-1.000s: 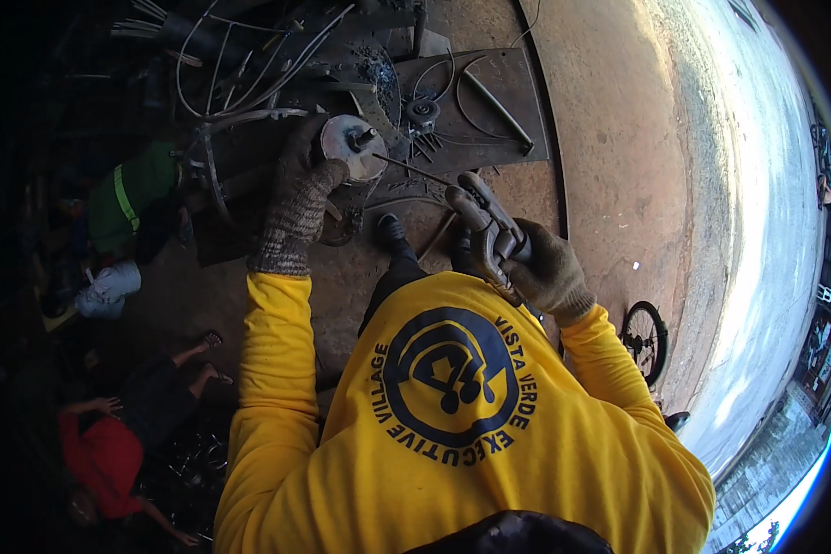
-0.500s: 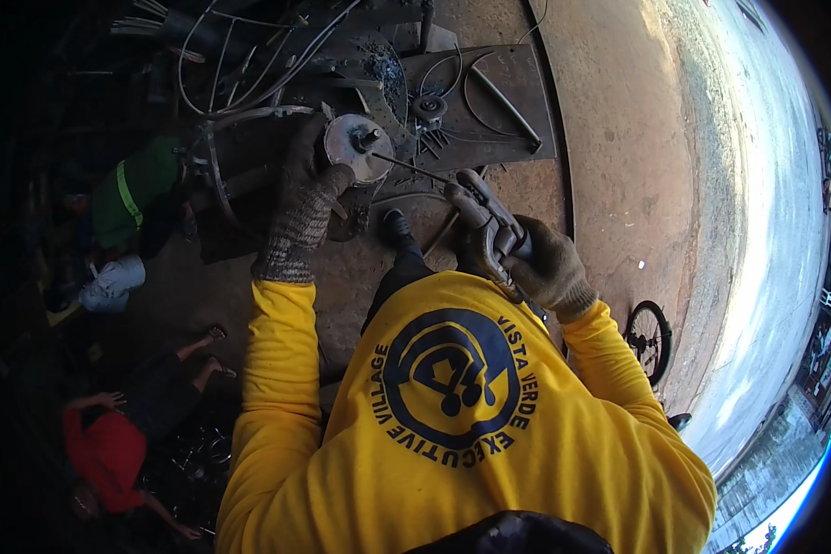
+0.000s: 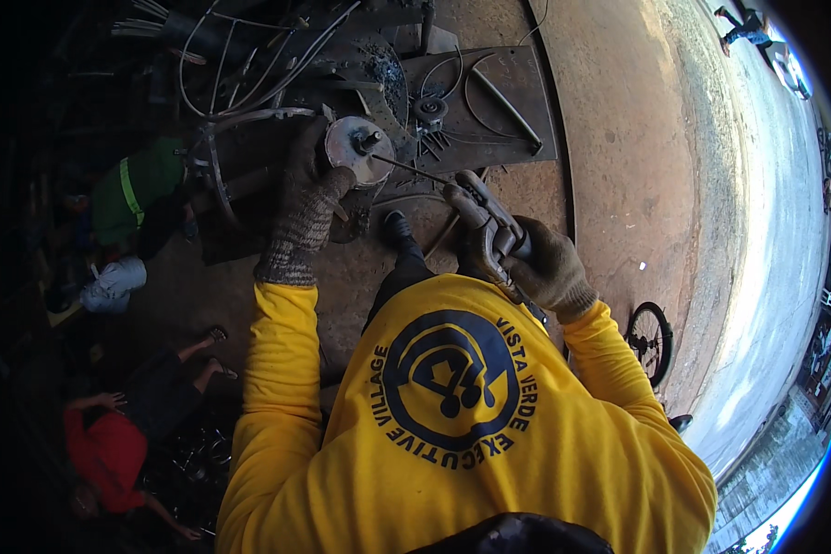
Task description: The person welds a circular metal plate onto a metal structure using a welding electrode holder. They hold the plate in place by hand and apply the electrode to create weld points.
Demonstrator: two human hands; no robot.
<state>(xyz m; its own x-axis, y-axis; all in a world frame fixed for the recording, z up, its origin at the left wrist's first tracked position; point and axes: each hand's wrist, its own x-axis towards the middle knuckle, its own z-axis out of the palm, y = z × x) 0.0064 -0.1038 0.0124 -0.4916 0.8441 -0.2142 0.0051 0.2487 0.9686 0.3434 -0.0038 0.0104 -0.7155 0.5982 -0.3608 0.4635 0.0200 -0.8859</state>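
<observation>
Metal disc (image 3: 353, 148) sits in the left hand (image 3: 307, 205), fingers curled round its edge. The right hand (image 3: 547, 268) has fingers wrapped round a clamp (image 3: 487, 218). Aiming the rod (image 3: 412, 169) seems underway; next needs steadiness.

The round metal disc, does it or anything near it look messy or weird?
The disc looks patchy, though I can't tell if it's damaged. Beyond it, dark crumbs are strewn about, and short thin sticks lie at different angles near a small wheel, which looks untidy.

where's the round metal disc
In the head view, the round metal disc is upper left of centre, the left hand gripping its edge, a thin rod at right.
</observation>
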